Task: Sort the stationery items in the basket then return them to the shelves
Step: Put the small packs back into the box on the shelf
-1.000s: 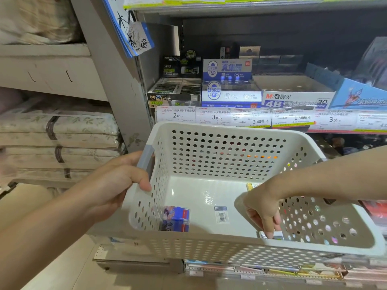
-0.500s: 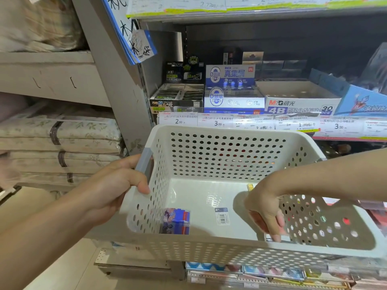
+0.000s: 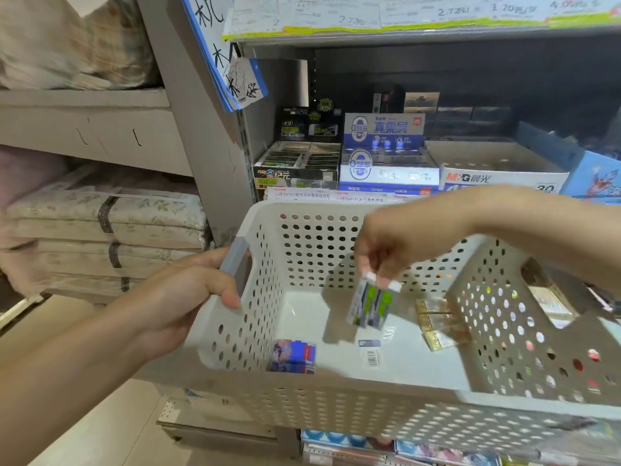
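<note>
Basket (image 3: 336, 408) hung level from my left hand (image 3: 181, 297), fingers curled round its grey handle (image 3: 235, 264); my right hand (image 3: 393, 247) pinched the green-and-black eraser pack (image 3: 369, 307) above the floor; best lifted clear, matched to the black eraser box (image 3: 295, 164).

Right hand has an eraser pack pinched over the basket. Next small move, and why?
Probably carry it up and left to the black display box. The right hand pinches the green-and-grey pack clear of the basket floor, and its colours seem to match that box. The left hand grips the handle.
</note>
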